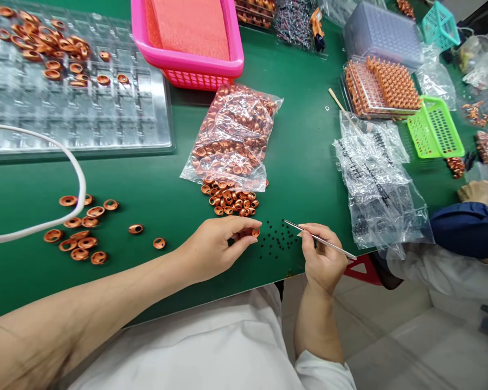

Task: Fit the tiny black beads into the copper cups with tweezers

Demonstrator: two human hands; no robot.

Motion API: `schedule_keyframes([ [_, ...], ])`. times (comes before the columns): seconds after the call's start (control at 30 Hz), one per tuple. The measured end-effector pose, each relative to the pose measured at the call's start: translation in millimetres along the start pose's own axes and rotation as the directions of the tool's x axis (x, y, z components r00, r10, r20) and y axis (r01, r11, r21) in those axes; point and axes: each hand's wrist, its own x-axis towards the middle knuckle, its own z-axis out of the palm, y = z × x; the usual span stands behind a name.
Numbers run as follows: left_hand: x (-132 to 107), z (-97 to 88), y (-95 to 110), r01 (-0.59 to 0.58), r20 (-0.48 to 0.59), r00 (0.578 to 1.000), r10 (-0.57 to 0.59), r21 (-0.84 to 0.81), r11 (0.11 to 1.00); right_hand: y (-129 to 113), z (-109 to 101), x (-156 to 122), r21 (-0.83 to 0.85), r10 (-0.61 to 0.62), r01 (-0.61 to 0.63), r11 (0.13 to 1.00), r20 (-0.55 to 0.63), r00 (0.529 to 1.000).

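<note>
Between the thumb and fingers of my left hand (222, 244) is a small copper-coloured ring (256, 232). My right hand (323, 254) grips a pair of thin metal tweezers (321, 240), whose tip reaches the edge of a scatter of tiny black dots (276, 239) on the green table. Whether the tip holds a dot is too small to tell. Just beyond my left hand lies a pile of copper-coloured rings (231, 199), at the mouth of a clear plastic bag (238, 130) full of the same parts. Larger copper-coloured rings (87, 242) lie loose at the left.
A clear moulded tray (146, 116) with copper rings sits at the back left, beside a pink basket (187, 65). A white cable (75, 162) arcs over the left side. Plastic bags (378, 184) and a green basket (435, 127) are rightward, near another person's sleeve (467, 230).
</note>
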Motion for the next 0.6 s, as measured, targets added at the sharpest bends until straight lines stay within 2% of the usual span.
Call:
schedule_keyframes([
  [0.6,0.3,-0.6,-0.4,0.001,0.004,1.000,-0.001,0.005,1.000,-1.0,1.0,-1.1,-0.077,-0.023,0.024,0.997,0.013,1.000],
])
